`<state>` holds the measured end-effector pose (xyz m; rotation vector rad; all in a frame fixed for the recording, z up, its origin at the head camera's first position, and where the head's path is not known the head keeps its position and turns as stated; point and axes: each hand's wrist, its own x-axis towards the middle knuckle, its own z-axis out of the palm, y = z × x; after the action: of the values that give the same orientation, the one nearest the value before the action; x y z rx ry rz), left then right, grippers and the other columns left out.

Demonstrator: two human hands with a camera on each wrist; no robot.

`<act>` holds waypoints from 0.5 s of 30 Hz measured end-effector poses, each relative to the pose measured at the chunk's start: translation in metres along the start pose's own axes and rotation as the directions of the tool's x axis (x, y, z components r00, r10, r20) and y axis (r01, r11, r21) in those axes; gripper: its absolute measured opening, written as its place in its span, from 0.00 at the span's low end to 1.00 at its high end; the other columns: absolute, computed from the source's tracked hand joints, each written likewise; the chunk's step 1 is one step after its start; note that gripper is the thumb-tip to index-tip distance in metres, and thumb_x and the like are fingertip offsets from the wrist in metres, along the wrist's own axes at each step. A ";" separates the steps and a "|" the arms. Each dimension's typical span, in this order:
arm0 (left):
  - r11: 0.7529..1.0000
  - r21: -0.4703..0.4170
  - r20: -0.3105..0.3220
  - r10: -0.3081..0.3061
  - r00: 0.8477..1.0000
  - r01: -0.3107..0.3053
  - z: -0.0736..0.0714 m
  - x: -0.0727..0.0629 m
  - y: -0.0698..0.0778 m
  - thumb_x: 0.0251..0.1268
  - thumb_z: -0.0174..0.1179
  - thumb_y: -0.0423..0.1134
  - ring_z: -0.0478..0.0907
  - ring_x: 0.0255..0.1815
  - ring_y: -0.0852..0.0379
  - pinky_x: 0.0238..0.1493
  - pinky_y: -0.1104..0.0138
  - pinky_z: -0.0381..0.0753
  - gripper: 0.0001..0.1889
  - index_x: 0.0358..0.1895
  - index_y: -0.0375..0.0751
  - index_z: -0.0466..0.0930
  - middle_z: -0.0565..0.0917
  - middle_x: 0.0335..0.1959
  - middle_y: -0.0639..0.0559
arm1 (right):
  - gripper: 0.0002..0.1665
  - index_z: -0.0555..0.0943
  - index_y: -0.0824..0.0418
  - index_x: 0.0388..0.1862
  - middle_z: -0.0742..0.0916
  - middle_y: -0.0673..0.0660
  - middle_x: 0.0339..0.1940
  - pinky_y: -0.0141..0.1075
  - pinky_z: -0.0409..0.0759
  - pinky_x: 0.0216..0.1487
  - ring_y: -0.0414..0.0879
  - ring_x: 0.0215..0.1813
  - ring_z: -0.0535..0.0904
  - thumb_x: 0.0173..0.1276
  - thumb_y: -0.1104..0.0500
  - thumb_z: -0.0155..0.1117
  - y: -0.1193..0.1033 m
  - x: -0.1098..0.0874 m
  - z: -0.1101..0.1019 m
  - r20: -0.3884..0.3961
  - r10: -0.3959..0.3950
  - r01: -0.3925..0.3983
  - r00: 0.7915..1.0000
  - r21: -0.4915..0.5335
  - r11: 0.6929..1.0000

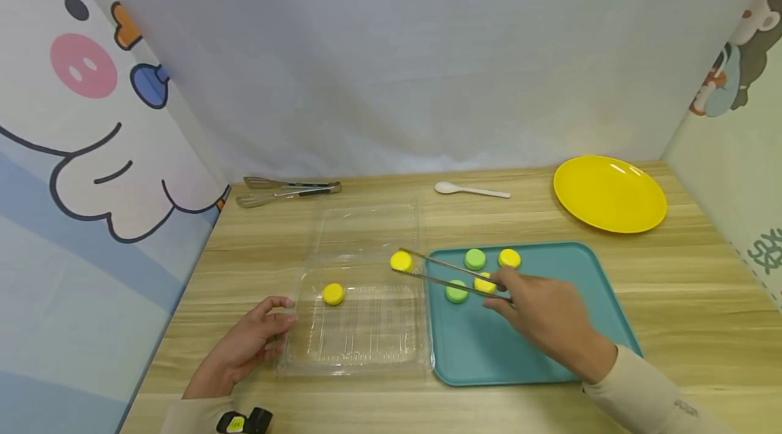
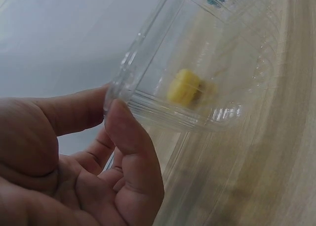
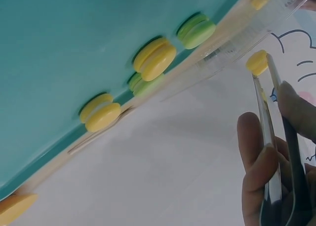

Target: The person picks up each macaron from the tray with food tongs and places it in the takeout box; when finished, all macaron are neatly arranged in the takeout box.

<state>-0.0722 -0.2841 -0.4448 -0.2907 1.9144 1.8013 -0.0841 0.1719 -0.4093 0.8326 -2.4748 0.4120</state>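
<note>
My left hand [image 1: 253, 339] pinches the left rim of a clear plastic container [image 2: 136, 53] between thumb and finger. One yellow macaron [image 1: 333, 294] lies inside this box, near its left side. In my right hand [image 1: 552, 315] is a pair of metal tongs [image 1: 436, 281], whose tips grip another yellow macaron [image 3: 256, 63]. That macaron hangs above the right part of the box, near the hinge side. Below and beside the tongs, a teal tray [image 1: 519, 352] bears two green macarons [image 1: 474, 259] and two yellow ones [image 1: 509, 258].
The container's clear lid [image 1: 366, 223] lies folded back behind it. A second pair of tongs [image 1: 287, 191] rests at the back left. Farther right along the back are a white spoon [image 1: 473, 189] and a yellow plate [image 1: 611, 194]. Cloth walls [image 1: 427, 67] border the wooden table.
</note>
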 end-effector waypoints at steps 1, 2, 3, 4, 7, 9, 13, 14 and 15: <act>1.000 0.000 -0.001 0.000 1.000 0.000 0.000 0.000 0.000 0.77 0.57 0.40 0.71 0.29 0.59 0.29 0.70 0.75 0.16 0.59 0.42 0.64 0.73 0.33 0.54 | 0.36 0.79 0.58 0.41 0.86 0.46 0.22 0.26 0.58 0.13 0.33 0.16 0.70 0.72 0.28 0.41 -0.001 0.001 0.000 0.013 -0.002 0.002 1.000 0.002 1.000; 1.000 0.000 -0.001 0.001 1.000 -0.001 0.000 0.000 0.000 0.77 0.57 0.40 0.71 0.29 0.59 0.29 0.70 0.75 0.16 0.59 0.42 0.64 0.73 0.33 0.54 | 0.33 0.78 0.58 0.41 0.86 0.46 0.23 0.26 0.58 0.13 0.33 0.16 0.70 0.71 0.29 0.48 -0.002 0.001 0.000 0.027 -0.003 0.003 1.000 0.003 1.000; 1.000 0.000 -0.001 0.001 1.000 -0.001 0.000 -0.001 0.001 0.77 0.56 0.40 0.71 0.29 0.59 0.29 0.70 0.75 0.16 0.59 0.42 0.64 0.73 0.33 0.54 | 0.30 0.78 0.57 0.40 0.86 0.46 0.22 0.26 0.57 0.13 0.33 0.16 0.69 0.69 0.31 0.56 -0.003 0.002 0.001 0.040 -0.003 0.002 0.999 0.003 1.000; 1.000 -0.001 0.000 0.003 1.000 -0.003 0.000 -0.001 0.001 0.77 0.56 0.40 0.71 0.29 0.59 0.29 0.70 0.75 0.16 0.59 0.42 0.64 0.73 0.33 0.54 | 0.27 0.77 0.57 0.39 0.85 0.45 0.22 0.26 0.57 0.13 0.32 0.16 0.69 0.65 0.34 0.64 -0.004 0.003 0.001 0.051 -0.002 0.001 0.999 0.004 1.000; 1.000 -0.006 0.004 0.005 1.000 -0.005 0.000 -0.001 0.001 0.77 0.56 0.40 0.71 0.29 0.59 0.29 0.71 0.75 0.16 0.59 0.42 0.64 0.73 0.33 0.54 | 0.26 0.76 0.56 0.38 0.84 0.44 0.21 0.27 0.57 0.13 0.32 0.16 0.66 0.51 0.44 0.80 -0.007 0.005 0.003 0.063 -0.002 0.002 0.998 0.001 1.000; 1.000 -0.008 0.008 0.006 1.000 -0.006 0.001 -0.002 0.002 0.77 0.56 0.40 0.71 0.29 0.60 0.28 0.71 0.74 0.15 0.59 0.42 0.65 0.74 0.33 0.54 | 0.27 0.76 0.55 0.38 0.83 0.43 0.21 0.27 0.57 0.13 0.31 0.15 0.65 0.48 0.47 0.82 -0.010 0.006 0.005 0.058 -0.005 0.005 0.998 0.009 1.000; 1.000 -0.017 0.015 0.010 1.000 -0.010 0.001 -0.002 0.002 0.77 0.56 0.40 0.71 0.28 0.60 0.28 0.71 0.74 0.15 0.58 0.42 0.65 0.74 0.33 0.54 | 0.26 0.78 0.55 0.39 0.84 0.43 0.22 0.27 0.58 0.13 0.30 0.16 0.64 0.48 0.48 0.83 -0.014 0.010 0.008 0.050 -0.010 0.008 0.999 0.032 0.999; 1.000 -0.017 0.015 0.010 1.000 -0.010 0.001 -0.002 0.002 0.77 0.56 0.40 0.71 0.28 0.60 0.28 0.71 0.74 0.14 0.58 0.42 0.65 0.74 0.33 0.54 | 0.26 0.78 0.55 0.39 0.83 0.43 0.21 0.27 0.58 0.13 0.30 0.15 0.63 0.48 0.48 0.83 -0.015 0.010 0.009 0.056 -0.010 0.008 0.998 0.036 0.999; 1.000 -0.017 0.015 0.011 1.000 -0.011 0.000 -0.003 0.002 0.77 0.56 0.40 0.71 0.28 0.60 0.28 0.71 0.74 0.14 0.58 0.42 0.65 0.74 0.32 0.54 | 0.26 0.79 0.55 0.39 0.83 0.43 0.21 0.27 0.58 0.12 0.30 0.15 0.62 0.48 0.47 0.83 -0.016 0.011 0.010 0.062 -0.010 0.008 0.998 0.037 0.999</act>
<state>-0.0710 -0.2838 -0.4417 -0.2719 1.8946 1.8226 -0.0852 0.1498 -0.4095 0.8834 -2.5265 0.4360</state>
